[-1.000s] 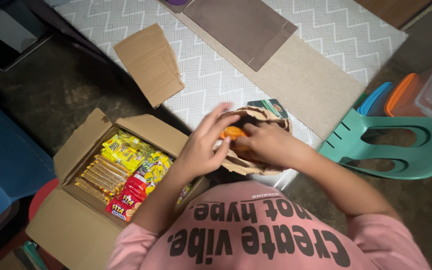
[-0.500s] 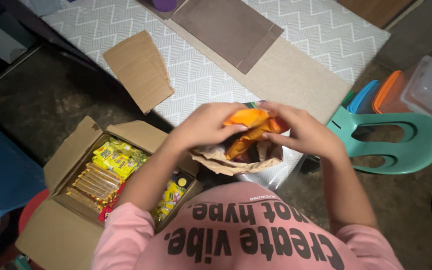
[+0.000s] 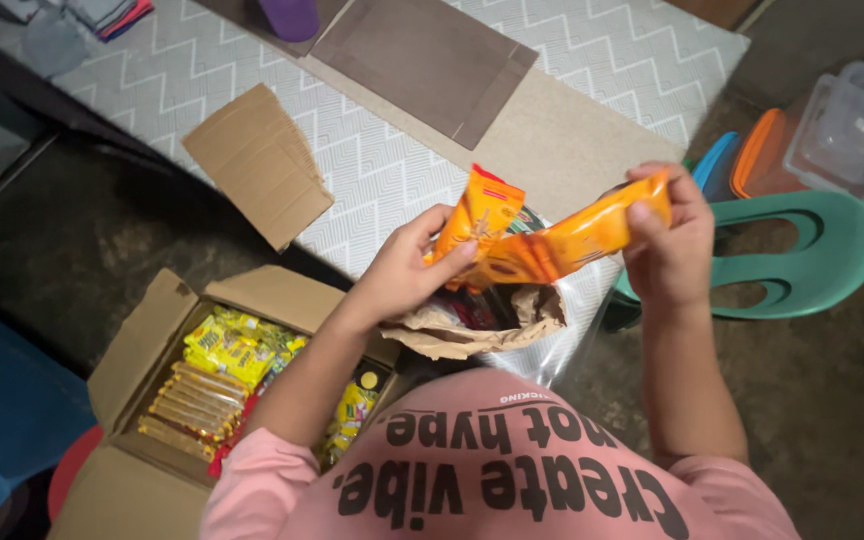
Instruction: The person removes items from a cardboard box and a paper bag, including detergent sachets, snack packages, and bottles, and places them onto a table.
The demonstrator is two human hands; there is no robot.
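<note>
Head cam, looking straight down: your left hand is pinching one end of a strip of orange snack packets, and your right hand is clamped on the other end, thumb over the top. The strip hangs stretched between them, above the crumpled paper bag sitting in front of you at the edge of the zigzag mat.

Handling-wise, I'd guess those packets are light, floppy and a bit slick, being foil film, and whatever's inside probably crushes easily. Grab them by the flat sealed ends like you're doing, not by the puffy middles.

Off to your left there's an open cardboard box packed with yellow and red snacks, not touching either hand. A green plastic chair is just past your right hand.

Compared to half a second back: the strip was bunched up low at the mouth of the bag with both hands close together. Now it's pulled clear, lifted higher, and your hands have spread apart so it's drawn out long.
</note>
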